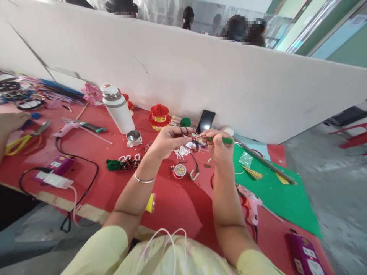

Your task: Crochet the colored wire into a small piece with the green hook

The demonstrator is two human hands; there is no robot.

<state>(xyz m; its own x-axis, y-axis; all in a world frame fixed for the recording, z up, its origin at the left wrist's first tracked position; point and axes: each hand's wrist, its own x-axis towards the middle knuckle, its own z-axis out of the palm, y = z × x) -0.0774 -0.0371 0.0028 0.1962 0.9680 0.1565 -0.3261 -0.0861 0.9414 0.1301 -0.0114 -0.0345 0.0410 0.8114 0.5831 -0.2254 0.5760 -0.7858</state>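
Both my hands are raised close together over the red tabletop. In my right hand [223, 148] is a green-handled crochet hook [226, 140], its thin metal end pointing left. My left hand [169, 142] is closed in a pinch beside the hook's tip, with dark yarn [187, 130] round a finger. Whatever small work lies at the fingertips is too small to make out. Below the hands are a ribbon spool [179, 171], loose white beads [182, 152], and a dark green and beaded piece [114, 164].
A white flask [117, 109], its metal cup [134, 138], a red lantern-like ornament [159, 114] and a phone [206, 121] stand along the white partition [200, 80]. Pink glue guns [252, 204] lie both sides, with cables. Another person's arm [11, 126] reaches in near yellow-handled scissors [18, 145].
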